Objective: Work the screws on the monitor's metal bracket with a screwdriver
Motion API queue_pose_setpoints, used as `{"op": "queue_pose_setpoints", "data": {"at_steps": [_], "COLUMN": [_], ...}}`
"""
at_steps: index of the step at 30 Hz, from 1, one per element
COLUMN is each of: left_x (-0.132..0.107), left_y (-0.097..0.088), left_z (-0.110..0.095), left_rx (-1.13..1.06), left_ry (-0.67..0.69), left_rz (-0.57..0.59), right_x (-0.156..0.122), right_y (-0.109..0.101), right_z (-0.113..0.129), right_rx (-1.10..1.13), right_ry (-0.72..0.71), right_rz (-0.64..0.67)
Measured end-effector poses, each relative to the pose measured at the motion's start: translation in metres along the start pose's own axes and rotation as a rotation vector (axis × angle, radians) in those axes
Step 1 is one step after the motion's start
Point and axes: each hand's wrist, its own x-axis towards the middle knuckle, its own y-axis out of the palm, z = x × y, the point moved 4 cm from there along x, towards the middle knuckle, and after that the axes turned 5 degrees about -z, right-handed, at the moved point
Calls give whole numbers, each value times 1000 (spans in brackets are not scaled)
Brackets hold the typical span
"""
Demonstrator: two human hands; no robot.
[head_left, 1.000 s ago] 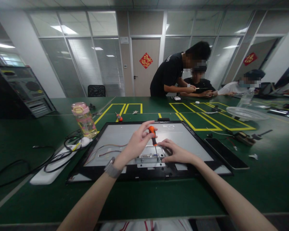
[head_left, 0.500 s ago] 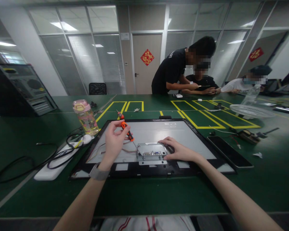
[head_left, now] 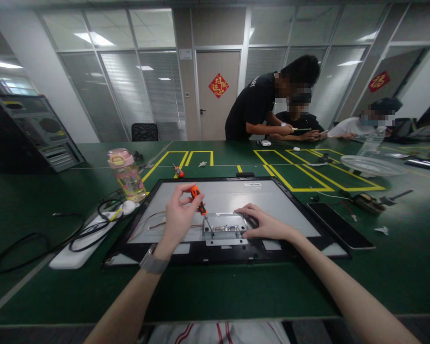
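Observation:
My left hand (head_left: 181,212) grips an orange and black screwdriver (head_left: 199,200) by its handle. Its shaft slants down to the left part of a metal bracket (head_left: 229,220) that carries video connector ports. The bracket lies on the back of a flat display panel (head_left: 272,203) with a black frame. My right hand (head_left: 263,222) is closed around the bracket's right end, thumb at the front and fingers behind. Thin wires run from the bracket's left side across the panel. Whether the screwdriver tip sits in a screw is too small to tell.
Left of the panel are a white power strip (head_left: 75,251) with black cables, a pink-lidded bottle (head_left: 127,177) and a computer tower (head_left: 32,131). A phone (head_left: 338,224) lies to the right. Behind the panel rests a small red screwdriver (head_left: 179,172). People are across the table.
My left hand has moved right and slightly down with the screwdriver, whose shaft now stands steeper and reaches the bracket's front left. My right hand stays on the bracket.

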Motion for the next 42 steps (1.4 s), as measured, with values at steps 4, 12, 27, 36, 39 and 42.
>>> {"op": "queue_pose_setpoints", "data": {"at_steps": [4, 12, 27, 36, 39, 42], "left_x": [-4, -10, 2, 5, 5, 5], "left_y": [3, 5, -20, -25, -24, -24], "left_z": [-1, -5, -28, -28, -29, -31], "left_rx": [-11, 120, -15, -27, -65, -87], "left_ry": [42, 155, 303, 255, 239, 232], "left_rz": [58, 103, -355, -383, -369, -377], "right_x": [0, 1, 8, 30, 29, 26], "right_y": [0, -1, 15, 51, 53, 51], "right_z": [2, 6, 58, 97, 95, 86], "right_rx": [1, -15, -49, -592, -592, -361], "right_ry": [14, 28, -323, -520, -527, -448], "right_rz": [0, 1, -298, -45, -58, -88]}}
